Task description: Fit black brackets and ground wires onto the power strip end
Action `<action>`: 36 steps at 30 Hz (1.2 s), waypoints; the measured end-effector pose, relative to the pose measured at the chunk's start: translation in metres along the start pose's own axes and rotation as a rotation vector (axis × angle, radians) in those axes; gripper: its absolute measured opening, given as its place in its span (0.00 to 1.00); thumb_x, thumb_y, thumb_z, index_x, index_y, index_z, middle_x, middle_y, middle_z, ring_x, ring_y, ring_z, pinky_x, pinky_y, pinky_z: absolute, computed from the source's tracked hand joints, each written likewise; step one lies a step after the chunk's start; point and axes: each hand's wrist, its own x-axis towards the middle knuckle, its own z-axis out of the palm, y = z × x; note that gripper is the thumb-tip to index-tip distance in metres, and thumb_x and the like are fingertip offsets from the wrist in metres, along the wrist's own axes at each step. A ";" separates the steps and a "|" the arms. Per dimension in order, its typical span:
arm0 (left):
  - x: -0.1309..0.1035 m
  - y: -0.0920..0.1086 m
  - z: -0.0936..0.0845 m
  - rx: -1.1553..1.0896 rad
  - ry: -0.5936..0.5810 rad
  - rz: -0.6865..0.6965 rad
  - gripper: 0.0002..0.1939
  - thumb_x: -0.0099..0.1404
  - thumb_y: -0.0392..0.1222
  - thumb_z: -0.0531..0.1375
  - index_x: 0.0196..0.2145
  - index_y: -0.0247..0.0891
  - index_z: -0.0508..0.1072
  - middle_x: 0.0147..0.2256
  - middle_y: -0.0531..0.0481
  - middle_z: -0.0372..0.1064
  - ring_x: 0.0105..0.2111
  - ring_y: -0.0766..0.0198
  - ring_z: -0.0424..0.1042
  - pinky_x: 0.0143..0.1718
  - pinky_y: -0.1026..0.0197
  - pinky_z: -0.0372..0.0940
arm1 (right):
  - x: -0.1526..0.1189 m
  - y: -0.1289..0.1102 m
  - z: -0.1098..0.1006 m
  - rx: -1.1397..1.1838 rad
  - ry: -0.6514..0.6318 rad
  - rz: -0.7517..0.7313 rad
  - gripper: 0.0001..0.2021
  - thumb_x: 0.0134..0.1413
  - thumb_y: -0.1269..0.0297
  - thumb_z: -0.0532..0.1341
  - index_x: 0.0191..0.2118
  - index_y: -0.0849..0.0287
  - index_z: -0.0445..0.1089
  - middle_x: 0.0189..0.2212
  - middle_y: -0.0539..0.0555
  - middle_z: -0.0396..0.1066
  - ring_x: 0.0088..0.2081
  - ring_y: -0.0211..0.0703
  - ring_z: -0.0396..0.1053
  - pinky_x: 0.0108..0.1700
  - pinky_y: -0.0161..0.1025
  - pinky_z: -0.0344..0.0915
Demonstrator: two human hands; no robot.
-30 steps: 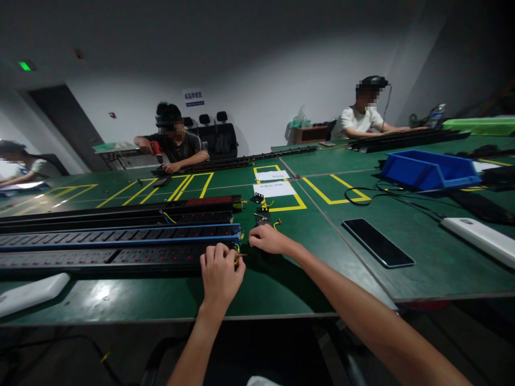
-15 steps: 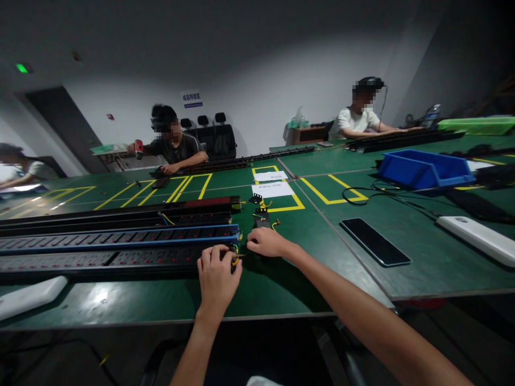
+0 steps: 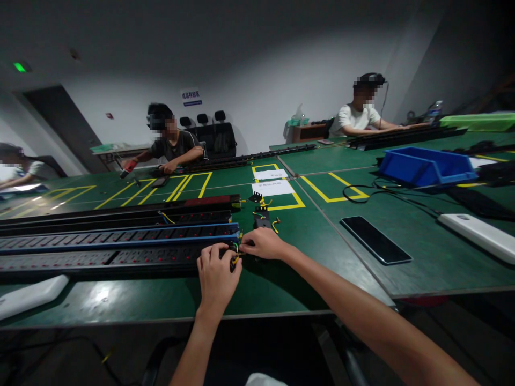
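Note:
My left hand (image 3: 218, 271) is closed over the right end of the nearest black power strip (image 3: 161, 256), a long bar with rows of sockets and red marks. Short yellow and green wires (image 3: 235, 259) stick out at that end, beside the thumb. My right hand (image 3: 263, 244) is pinched, its fingertips right at those wires and close to the left hand. What it pinches is too small to make out. Just beyond the right hand lies a black end piece (image 3: 262, 221) with yellow-green wires. A blue-edged power strip (image 3: 120, 237) lies behind the nearest one.
A phone (image 3: 376, 239), a white power bank (image 3: 478, 236) with a cable and a blue bin (image 3: 427, 166) are on the right of the green table. Another white device (image 3: 34, 296) lies front left. Across the table, one person holds a red power drill (image 3: 129, 167); another sits at right.
My right hand has moved slightly left, its fingertips now at the wires by my left hand. My left hand has stayed put. The person across has lowered the drill toward the table.

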 end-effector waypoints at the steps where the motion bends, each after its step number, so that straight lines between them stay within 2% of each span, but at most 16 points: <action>1: 0.000 0.000 0.000 0.000 -0.002 -0.001 0.05 0.63 0.40 0.63 0.35 0.43 0.79 0.48 0.42 0.71 0.50 0.46 0.62 0.48 0.43 0.60 | 0.000 -0.001 0.001 -0.015 0.004 0.005 0.15 0.64 0.53 0.58 0.35 0.54 0.78 0.31 0.53 0.77 0.31 0.41 0.70 0.30 0.35 0.47; 5: 0.000 0.001 0.000 -0.001 -0.008 -0.006 0.05 0.62 0.40 0.62 0.35 0.43 0.79 0.48 0.43 0.71 0.51 0.45 0.62 0.49 0.43 0.61 | 0.000 -0.007 0.003 -0.056 0.021 0.035 0.20 0.68 0.53 0.54 0.32 0.56 0.76 0.31 0.55 0.76 0.32 0.42 0.71 0.30 0.36 0.47; 8: 0.000 0.001 0.000 -0.004 -0.010 -0.007 0.05 0.62 0.39 0.62 0.35 0.43 0.79 0.48 0.42 0.72 0.51 0.45 0.62 0.49 0.43 0.61 | -0.001 -0.011 0.003 -0.060 0.007 0.043 0.19 0.69 0.56 0.52 0.33 0.56 0.76 0.32 0.55 0.77 0.32 0.43 0.71 0.31 0.36 0.48; 14: -0.001 -0.001 0.001 0.010 -0.015 -0.002 0.04 0.63 0.40 0.62 0.35 0.42 0.79 0.48 0.42 0.72 0.50 0.46 0.62 0.48 0.43 0.60 | -0.004 -0.015 0.000 -0.028 0.007 -0.032 0.16 0.65 0.54 0.57 0.34 0.56 0.77 0.32 0.54 0.76 0.32 0.42 0.70 0.31 0.35 0.48; 27: -0.001 0.000 0.000 0.058 -0.031 0.032 0.07 0.65 0.39 0.60 0.37 0.42 0.79 0.47 0.42 0.71 0.50 0.46 0.63 0.47 0.45 0.60 | -0.001 -0.010 0.005 0.123 0.047 -0.059 0.11 0.63 0.56 0.60 0.38 0.55 0.77 0.31 0.52 0.76 0.31 0.39 0.69 0.31 0.34 0.48; 32: 0.000 -0.005 0.004 0.051 -0.049 0.100 0.09 0.67 0.38 0.58 0.38 0.42 0.79 0.46 0.42 0.71 0.49 0.48 0.63 0.46 0.47 0.61 | -0.001 -0.010 0.004 0.152 0.030 -0.077 0.11 0.63 0.59 0.60 0.36 0.57 0.77 0.28 0.51 0.74 0.29 0.37 0.66 0.30 0.34 0.47; 36: 0.000 -0.005 0.006 0.053 -0.035 0.082 0.07 0.65 0.38 0.59 0.36 0.41 0.79 0.45 0.43 0.71 0.48 0.48 0.64 0.46 0.47 0.61 | 0.001 -0.009 0.006 0.177 0.038 -0.090 0.10 0.62 0.60 0.61 0.35 0.59 0.76 0.26 0.50 0.72 0.27 0.36 0.63 0.30 0.34 0.46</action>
